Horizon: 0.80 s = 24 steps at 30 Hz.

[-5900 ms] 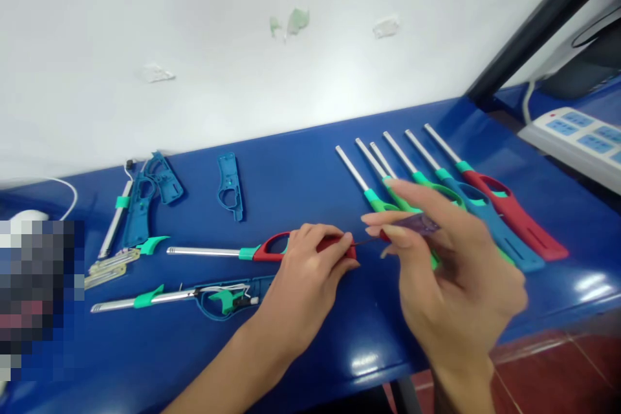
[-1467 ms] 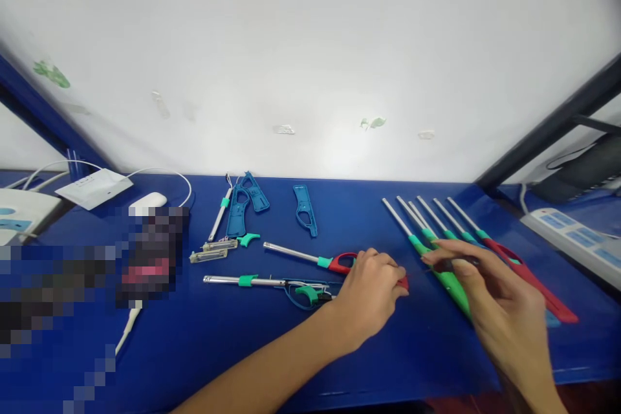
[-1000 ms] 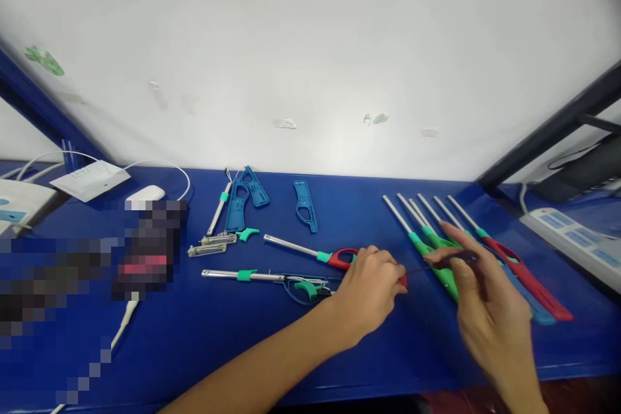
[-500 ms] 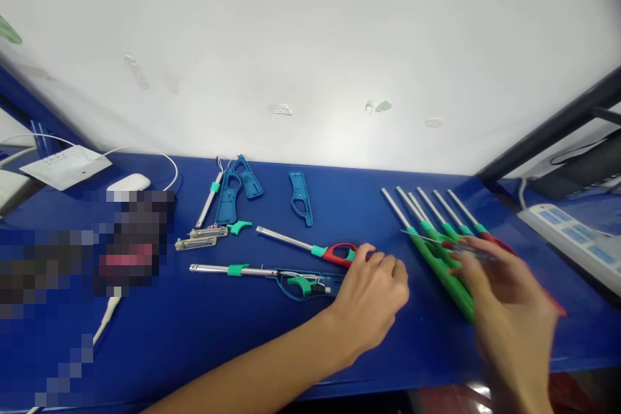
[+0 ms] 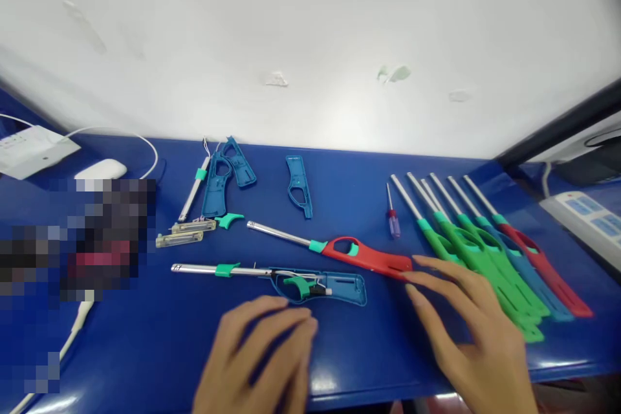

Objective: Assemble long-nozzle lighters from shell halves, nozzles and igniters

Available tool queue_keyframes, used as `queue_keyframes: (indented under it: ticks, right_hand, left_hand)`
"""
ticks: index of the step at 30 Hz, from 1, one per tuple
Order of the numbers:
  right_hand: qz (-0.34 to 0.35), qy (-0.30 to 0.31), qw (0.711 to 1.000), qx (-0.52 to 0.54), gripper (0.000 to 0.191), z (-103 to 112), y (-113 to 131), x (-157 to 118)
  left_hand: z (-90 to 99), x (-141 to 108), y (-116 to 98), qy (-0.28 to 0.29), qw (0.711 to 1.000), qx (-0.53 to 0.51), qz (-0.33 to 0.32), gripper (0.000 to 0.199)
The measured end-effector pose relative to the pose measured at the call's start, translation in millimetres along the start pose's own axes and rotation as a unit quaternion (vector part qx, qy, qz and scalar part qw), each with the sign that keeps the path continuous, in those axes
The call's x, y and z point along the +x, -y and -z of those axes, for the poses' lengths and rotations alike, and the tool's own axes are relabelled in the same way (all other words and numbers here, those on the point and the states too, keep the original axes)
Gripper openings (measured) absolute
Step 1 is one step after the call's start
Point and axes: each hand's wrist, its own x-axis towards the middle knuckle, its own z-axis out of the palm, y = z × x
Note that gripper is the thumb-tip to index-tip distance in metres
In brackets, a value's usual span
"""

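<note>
A red lighter (image 5: 366,257) lies at the middle of the blue table, its metal tube pointing left. My right hand (image 5: 470,323) is open, its fingertips at the end of the red handle. Below the red lighter lies an opened blue lighter half (image 5: 347,286) with a metal tube (image 5: 198,269), wires and a green trigger (image 5: 299,284) in it. My left hand (image 5: 262,352) is open just in front of this half, fingers spread and holding nothing. A small screwdriver (image 5: 393,223) with a purple handle lies right of the middle.
Several whole lighters (image 5: 504,272), green, blue and red, lie in a row at right, beside a power strip (image 5: 594,217). Blue shell pieces (image 5: 216,187), a loose tube (image 5: 194,191) and clear tanks (image 5: 179,239) lie left of the middle. A white cable runs at far left.
The screwdriver has left my right hand and lies on the table. My right hand has moved to the red lighter's end. My left hand has let go there and drawn back left. The view has shifted.
</note>
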Motion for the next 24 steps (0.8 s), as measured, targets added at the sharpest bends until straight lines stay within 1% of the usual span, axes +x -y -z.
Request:
queue_keyframes:
  ticks: [1,3,5,7,10,14,18,22,24]
  right_hand:
    - [0.025,0.019,0.999,0.007,0.019,-3.5,5.0,2.1]
    - [0.064,0.062,0.996,0.026,0.024,-10.1,16.5,5.7]
    - [0.084,0.108,0.99,0.043,0.026,-16.0,28.9,7.5]
    - [0.093,0.129,0.986,0.056,0.025,-22.2,40.5,7.3]
    - [0.097,0.13,0.985,0.065,0.024,-32.1,52.5,4.8]
    - [0.082,0.118,0.986,0.084,0.02,-41.0,57.1,2.7]
    - [0.046,0.106,0.989,0.093,0.015,-44.9,56.5,5.5]
    - [0.034,0.105,0.989,0.095,0.008,-48.7,57.6,10.7]
    - [0.025,0.105,0.989,0.103,0.008,-49.7,58.4,12.8]
  left_hand:
    - [6.5,1.3,7.3,-0.024,0.998,0.015,0.05,0.035]
    - [12.1,6.2,18.0,-0.028,0.995,0.049,0.077,0.034]
    - [9.3,11.0,24.0,-0.013,0.994,0.061,0.091,0.032]
    - [2.7,13.8,26.3,0.007,0.995,0.038,0.087,0.031]
    - [-6.9,13.8,26.1,0.029,0.997,-0.009,0.074,0.026]
    - [-13.8,10.6,26.3,0.042,0.995,-0.023,0.083,0.026]
    - [-16.9,9.7,27.7,0.048,0.995,-0.03,0.088,0.028]
    - [-16.4,10.4,28.2,0.058,0.994,-0.031,0.09,0.036]
    - [-15.1,10.3,28.3,0.062,0.993,-0.038,0.089,0.038]
